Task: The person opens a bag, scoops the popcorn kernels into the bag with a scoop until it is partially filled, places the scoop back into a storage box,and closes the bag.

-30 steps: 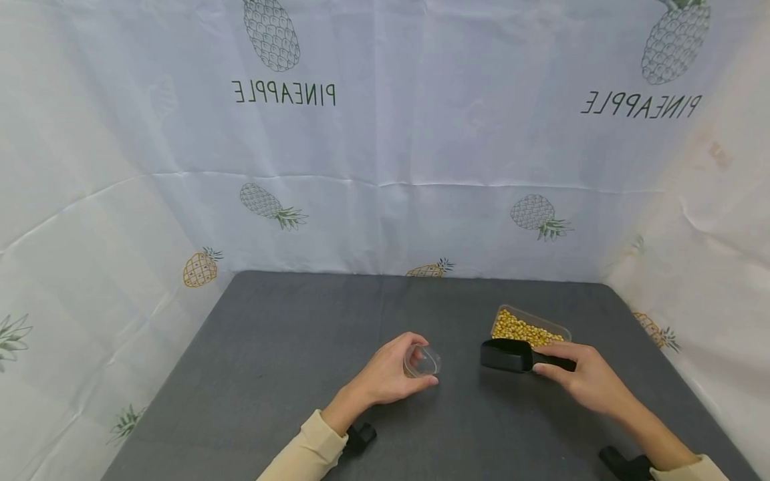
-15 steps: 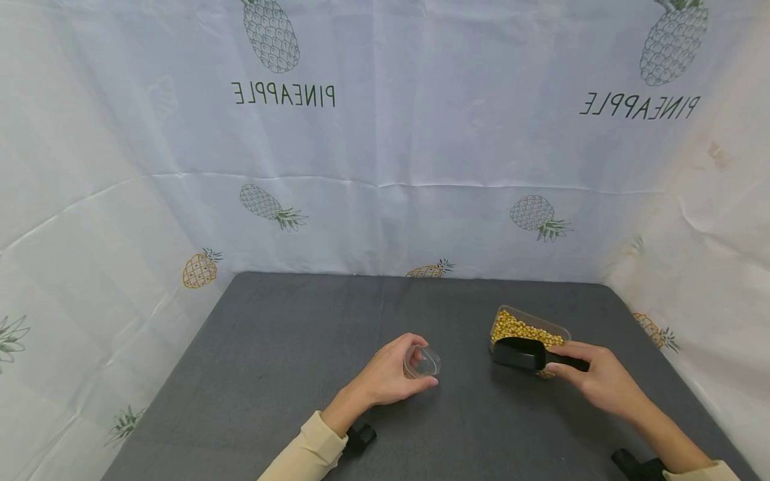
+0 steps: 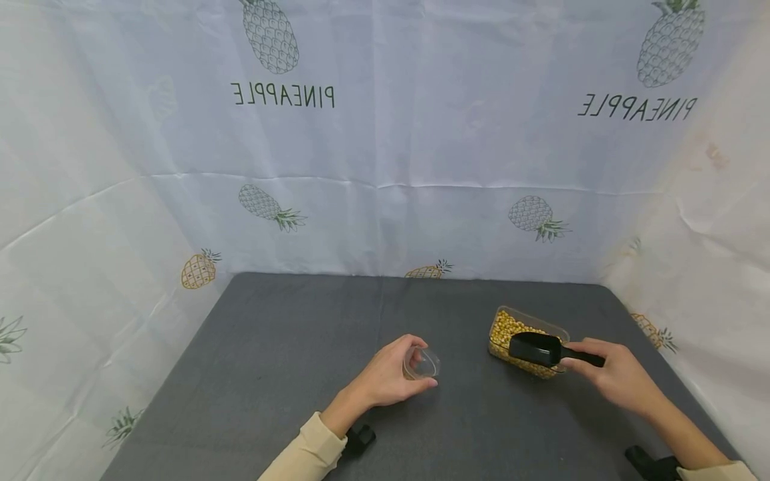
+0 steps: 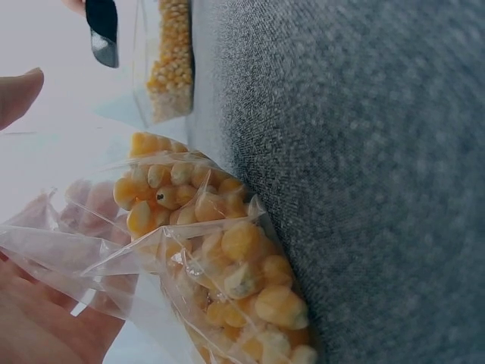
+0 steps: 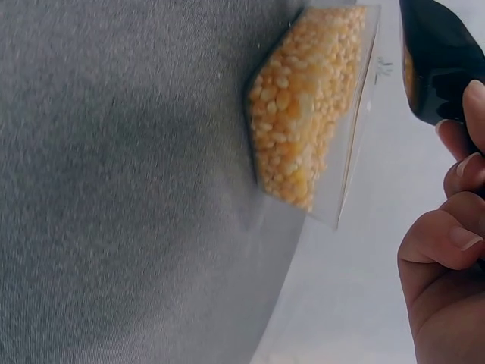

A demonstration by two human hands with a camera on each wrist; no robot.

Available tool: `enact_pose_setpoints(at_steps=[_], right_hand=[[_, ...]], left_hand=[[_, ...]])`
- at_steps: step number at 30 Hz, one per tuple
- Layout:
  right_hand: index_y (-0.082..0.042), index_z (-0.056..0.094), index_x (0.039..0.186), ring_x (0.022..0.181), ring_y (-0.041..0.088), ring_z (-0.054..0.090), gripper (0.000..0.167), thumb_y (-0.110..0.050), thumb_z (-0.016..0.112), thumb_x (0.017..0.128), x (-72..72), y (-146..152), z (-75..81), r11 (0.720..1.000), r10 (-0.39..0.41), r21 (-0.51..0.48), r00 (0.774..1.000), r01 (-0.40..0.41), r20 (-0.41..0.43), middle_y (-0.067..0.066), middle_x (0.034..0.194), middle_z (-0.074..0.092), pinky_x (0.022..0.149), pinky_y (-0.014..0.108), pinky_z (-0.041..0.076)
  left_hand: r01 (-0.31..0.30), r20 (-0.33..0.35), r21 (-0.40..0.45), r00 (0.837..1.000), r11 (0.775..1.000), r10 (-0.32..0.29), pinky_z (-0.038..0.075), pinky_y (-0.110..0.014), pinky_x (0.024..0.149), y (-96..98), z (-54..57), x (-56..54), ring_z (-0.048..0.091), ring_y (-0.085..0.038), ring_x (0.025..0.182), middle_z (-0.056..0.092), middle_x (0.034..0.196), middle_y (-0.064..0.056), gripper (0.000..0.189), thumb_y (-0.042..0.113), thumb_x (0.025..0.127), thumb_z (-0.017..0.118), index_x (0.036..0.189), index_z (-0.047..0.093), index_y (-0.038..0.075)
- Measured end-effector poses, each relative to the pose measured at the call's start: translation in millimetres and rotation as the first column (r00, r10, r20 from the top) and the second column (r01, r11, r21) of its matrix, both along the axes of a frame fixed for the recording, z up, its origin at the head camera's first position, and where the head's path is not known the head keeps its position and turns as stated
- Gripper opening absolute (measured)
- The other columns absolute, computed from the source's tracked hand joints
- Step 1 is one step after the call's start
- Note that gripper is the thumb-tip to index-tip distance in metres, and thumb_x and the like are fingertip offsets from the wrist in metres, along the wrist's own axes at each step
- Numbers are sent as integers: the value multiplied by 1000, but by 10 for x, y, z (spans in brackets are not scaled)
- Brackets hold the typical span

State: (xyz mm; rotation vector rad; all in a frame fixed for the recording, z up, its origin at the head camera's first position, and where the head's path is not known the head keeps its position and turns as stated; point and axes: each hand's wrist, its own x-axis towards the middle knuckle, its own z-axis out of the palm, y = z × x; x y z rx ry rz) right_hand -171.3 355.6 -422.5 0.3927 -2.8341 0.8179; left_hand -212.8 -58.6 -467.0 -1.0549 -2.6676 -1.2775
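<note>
My left hand (image 3: 388, 377) holds a small clear plastic cup (image 3: 428, 365), fingers on the far side and thumb on the near side. In the left wrist view, yellow corn kernels (image 4: 242, 265) fill the lower part of the cup, behind creased clear plastic. My right hand (image 3: 622, 374) grips the handle of a black scoop (image 3: 535, 349), which hangs above a clear rectangular box (image 5: 345, 171) of corn kernels (image 5: 292, 106). A sliver of yellow shows at the scoop's edge in the right wrist view; the rest of its inside is hidden.
The box stands on a dark grey tabletop (image 3: 289, 361), right of the cup. White cloth printed with pineapples (image 3: 385, 133) hangs behind the table and along both sides. A black strap device (image 3: 361, 439) sits at each wrist.
My right hand has carried the scoop rightward, from the box's near left to over its right part. The left hand and the cup have stayed in place.
</note>
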Motion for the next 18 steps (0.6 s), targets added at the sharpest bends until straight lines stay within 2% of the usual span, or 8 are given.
enact_pose_setpoints(at_steps=[11, 18], right_hand=[[5, 69, 123, 119, 61, 49, 39, -24, 73, 96, -43, 146, 29, 999, -39, 29, 998, 37, 58, 38, 128, 58, 86, 69, 44], [6, 69, 122, 114, 59, 54, 38, -22, 72, 96, -67, 237, 33, 998, -38, 41, 998, 36, 46, 37, 125, 61, 82, 67, 46]], left_hand=[[2, -4, 5, 1000, 1000, -2, 49, -24, 75, -9, -7, 3, 54, -1, 81, 59, 104, 3, 59, 39, 90, 79, 133, 56, 7], [3, -1, 5, 1000, 1000, -3, 49, -24, 74, -9, -15, -3, 54, 1, 77, 59, 104, 4, 58, 39, 89, 79, 133, 56, 7]])
